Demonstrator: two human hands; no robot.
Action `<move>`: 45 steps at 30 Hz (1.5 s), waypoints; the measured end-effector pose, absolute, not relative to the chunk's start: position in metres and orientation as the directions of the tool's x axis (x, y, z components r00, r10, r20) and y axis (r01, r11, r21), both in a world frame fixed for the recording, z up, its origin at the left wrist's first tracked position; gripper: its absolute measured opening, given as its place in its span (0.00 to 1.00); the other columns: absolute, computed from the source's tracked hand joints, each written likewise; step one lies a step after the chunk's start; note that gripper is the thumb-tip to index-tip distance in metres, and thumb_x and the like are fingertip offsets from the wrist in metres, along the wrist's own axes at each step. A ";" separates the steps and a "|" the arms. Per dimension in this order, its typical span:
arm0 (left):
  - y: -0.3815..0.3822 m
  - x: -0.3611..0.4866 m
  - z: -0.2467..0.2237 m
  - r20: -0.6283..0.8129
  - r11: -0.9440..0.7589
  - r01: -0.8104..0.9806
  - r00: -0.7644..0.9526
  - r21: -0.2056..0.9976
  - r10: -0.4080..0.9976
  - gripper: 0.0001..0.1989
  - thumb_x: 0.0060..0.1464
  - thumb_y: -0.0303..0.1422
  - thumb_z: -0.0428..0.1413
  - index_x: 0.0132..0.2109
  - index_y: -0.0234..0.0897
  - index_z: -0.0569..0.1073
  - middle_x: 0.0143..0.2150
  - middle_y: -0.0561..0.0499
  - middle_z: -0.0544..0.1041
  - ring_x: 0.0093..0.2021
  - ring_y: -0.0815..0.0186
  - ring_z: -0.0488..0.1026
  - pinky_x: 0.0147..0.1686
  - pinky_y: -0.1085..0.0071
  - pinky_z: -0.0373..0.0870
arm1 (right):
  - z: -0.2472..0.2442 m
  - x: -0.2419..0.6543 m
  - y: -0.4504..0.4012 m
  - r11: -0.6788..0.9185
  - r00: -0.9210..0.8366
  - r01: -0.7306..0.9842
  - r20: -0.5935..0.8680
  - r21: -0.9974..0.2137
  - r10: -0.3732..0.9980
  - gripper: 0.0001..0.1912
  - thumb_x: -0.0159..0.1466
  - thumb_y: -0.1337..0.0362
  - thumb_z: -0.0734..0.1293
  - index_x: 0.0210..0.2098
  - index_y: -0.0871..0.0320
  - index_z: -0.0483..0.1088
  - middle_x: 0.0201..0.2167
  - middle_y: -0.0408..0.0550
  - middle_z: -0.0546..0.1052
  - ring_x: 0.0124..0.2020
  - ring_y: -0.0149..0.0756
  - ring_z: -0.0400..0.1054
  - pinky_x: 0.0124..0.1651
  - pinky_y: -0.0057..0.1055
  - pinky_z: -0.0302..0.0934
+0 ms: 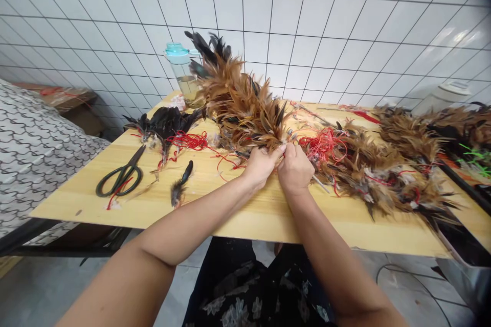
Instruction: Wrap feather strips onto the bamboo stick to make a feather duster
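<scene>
A long bundle of brown feathers with black tips [241,102] slants up and left across the table. At its lower right end my left hand [263,164] pinches the base. My right hand [295,167] is closed right beside it, fingers curled at the same spot; what it grips is too small to make out. Red string [324,144] lies in a tangle just right of my hands, and more red string [190,140] lies to the left.
Black-handled scissors [120,176], a loose dark feather [181,184] and black feathers [166,122] lie on the left of the wooden table [249,219]. A water bottle [182,69] stands behind. Brown feather bundles [368,163] and a phone [466,240] are at right.
</scene>
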State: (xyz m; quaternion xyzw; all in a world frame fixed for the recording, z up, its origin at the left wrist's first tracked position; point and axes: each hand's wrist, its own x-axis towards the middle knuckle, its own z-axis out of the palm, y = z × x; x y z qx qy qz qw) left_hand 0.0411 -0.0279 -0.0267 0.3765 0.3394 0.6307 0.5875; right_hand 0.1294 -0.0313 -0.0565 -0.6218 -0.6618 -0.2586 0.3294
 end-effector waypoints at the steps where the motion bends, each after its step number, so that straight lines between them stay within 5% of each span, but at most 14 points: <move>1: -0.027 0.039 -0.027 0.081 -0.088 -0.472 -0.034 0.877 0.996 0.16 0.40 0.36 0.68 0.35 0.30 0.78 0.40 0.43 0.81 0.44 0.61 0.76 0.51 0.64 0.67 | -0.055 0.127 -0.033 0.102 0.001 0.990 0.738 -0.094 0.675 0.17 0.70 0.64 0.53 0.37 0.59 0.72 0.28 0.48 0.71 0.28 0.34 0.59 0.30 0.34 0.43; 7: -0.014 0.019 -0.033 0.174 -0.162 -0.291 0.017 0.943 0.985 0.17 0.39 0.40 0.67 0.34 0.32 0.78 0.35 0.46 0.81 0.39 0.63 0.75 0.46 0.66 0.69 | -0.043 0.122 -0.036 0.255 0.048 0.834 0.525 -0.489 0.850 0.15 0.64 0.68 0.59 0.47 0.63 0.71 0.38 0.55 0.74 0.37 0.40 0.65 0.36 0.32 0.54; 10: -0.009 0.007 -0.036 0.206 -0.190 -0.175 0.077 0.966 0.976 0.18 0.43 0.42 0.65 0.37 0.32 0.78 0.38 0.45 0.81 0.40 0.62 0.75 0.46 0.66 0.69 | -0.036 0.132 -0.031 0.281 0.008 0.499 0.329 -0.820 0.944 0.13 0.61 0.62 0.63 0.42 0.62 0.72 0.35 0.53 0.73 0.37 0.39 0.65 0.36 0.31 0.56; 12: -0.006 0.001 -0.038 0.241 -0.231 -0.089 0.129 0.969 0.962 0.17 0.46 0.42 0.64 0.38 0.32 0.78 0.38 0.46 0.81 0.41 0.61 0.75 0.47 0.66 0.69 | -0.030 0.143 -0.029 0.126 -0.096 0.170 0.111 -0.977 0.989 0.16 0.59 0.53 0.66 0.36 0.61 0.72 0.29 0.49 0.71 0.30 0.34 0.63 0.28 0.27 0.52; 15: -0.006 -0.004 -0.038 0.272 -0.278 -0.005 0.231 0.961 0.934 0.17 0.49 0.43 0.62 0.38 0.33 0.78 0.37 0.46 0.80 0.42 0.61 0.75 0.46 0.65 0.69 | -0.021 0.159 -0.029 -0.185 -0.347 -0.176 -0.116 -0.967 0.931 0.23 0.51 0.47 0.73 0.33 0.60 0.70 0.27 0.45 0.69 0.23 0.26 0.56 0.21 0.23 0.37; 18: -0.009 -0.007 -0.032 0.275 -0.295 0.037 0.272 0.955 0.922 0.15 0.49 0.43 0.62 0.37 0.35 0.79 0.39 0.47 0.80 0.42 0.60 0.75 0.47 0.65 0.68 | -0.016 0.169 -0.033 -0.336 -0.509 -0.269 -0.163 -0.902 0.845 0.22 0.49 0.50 0.75 0.30 0.61 0.67 0.24 0.41 0.67 0.19 0.20 0.49 0.20 0.22 0.32; 24: -0.011 -0.001 -0.023 0.252 -0.260 0.001 0.238 0.966 0.938 0.14 0.46 0.42 0.64 0.34 0.35 0.79 0.37 0.47 0.80 0.41 0.61 0.74 0.47 0.65 0.69 | -0.020 0.159 -0.036 -0.276 -0.446 -0.361 -0.095 -0.891 0.890 0.22 0.50 0.51 0.75 0.29 0.59 0.62 0.20 0.34 0.60 0.16 0.18 0.41 0.20 0.23 0.32; 28: -0.010 0.012 -0.028 0.215 -0.181 -0.230 0.132 0.956 0.968 0.14 0.43 0.38 0.67 0.34 0.34 0.78 0.35 0.49 0.80 0.39 0.63 0.75 0.47 0.65 0.69 | -0.024 0.145 -0.034 -0.057 -0.195 -0.225 -0.013 -0.973 0.981 0.16 0.58 0.52 0.67 0.28 0.56 0.61 0.19 0.36 0.59 0.17 0.23 0.44 0.20 0.24 0.38; 31: -0.017 0.021 -0.025 0.186 -0.158 -0.324 0.056 0.933 0.981 0.14 0.41 0.36 0.68 0.35 0.34 0.78 0.36 0.49 0.80 0.41 0.64 0.75 0.49 0.65 0.69 | -0.024 0.139 -0.037 0.205 0.017 0.214 0.214 -0.955 0.977 0.12 0.64 0.60 0.59 0.25 0.56 0.60 0.20 0.40 0.62 0.21 0.28 0.54 0.26 0.27 0.48; 34: -0.030 0.029 -0.018 0.121 -0.119 -0.398 -0.021 0.910 0.992 0.14 0.39 0.34 0.68 0.35 0.35 0.77 0.37 0.50 0.80 0.43 0.64 0.74 0.51 0.65 0.67 | -0.023 0.136 -0.044 0.265 0.107 0.700 0.464 -0.663 0.879 0.11 0.64 0.67 0.56 0.26 0.57 0.64 0.24 0.46 0.68 0.27 0.33 0.59 0.31 0.30 0.50; 36: -0.038 0.034 -0.012 0.061 -0.064 -0.458 -0.021 0.887 0.998 0.13 0.39 0.33 0.68 0.34 0.36 0.76 0.35 0.52 0.79 0.41 0.66 0.74 0.48 0.67 0.67 | -0.025 0.134 -0.048 0.193 0.122 0.870 0.577 -0.454 0.807 0.12 0.65 0.68 0.54 0.30 0.57 0.67 0.27 0.48 0.70 0.28 0.35 0.60 0.32 0.31 0.48; 39: -0.046 0.037 -0.004 -0.036 0.053 -0.531 0.043 0.845 0.998 0.11 0.41 0.32 0.67 0.30 0.35 0.73 0.23 0.58 0.71 0.26 0.74 0.68 0.33 0.74 0.66 | -0.032 0.131 -0.051 0.113 0.083 0.965 0.686 -0.236 0.723 0.15 0.68 0.66 0.53 0.35 0.58 0.70 0.27 0.50 0.70 0.29 0.36 0.60 0.32 0.33 0.46; 41: -0.048 0.038 -0.001 -0.099 0.121 -0.549 0.071 0.827 0.993 0.13 0.42 0.32 0.66 0.26 0.34 0.69 0.18 0.61 0.63 0.18 0.78 0.57 0.22 0.76 0.56 | -0.036 0.130 -0.049 0.111 0.035 0.982 0.719 -0.155 0.694 0.16 0.69 0.65 0.53 0.37 0.58 0.70 0.27 0.50 0.69 0.30 0.36 0.60 0.32 0.33 0.45; 45: -0.051 0.035 0.004 -0.144 0.148 -0.552 0.051 0.821 0.988 0.18 0.41 0.31 0.66 0.23 0.35 0.61 0.16 0.62 0.55 0.17 0.80 0.49 0.19 0.74 0.43 | -0.043 0.127 -0.042 0.138 -0.047 0.988 0.738 -0.063 0.674 0.17 0.70 0.65 0.52 0.40 0.58 0.71 0.27 0.50 0.69 0.32 0.38 0.60 0.33 0.34 0.45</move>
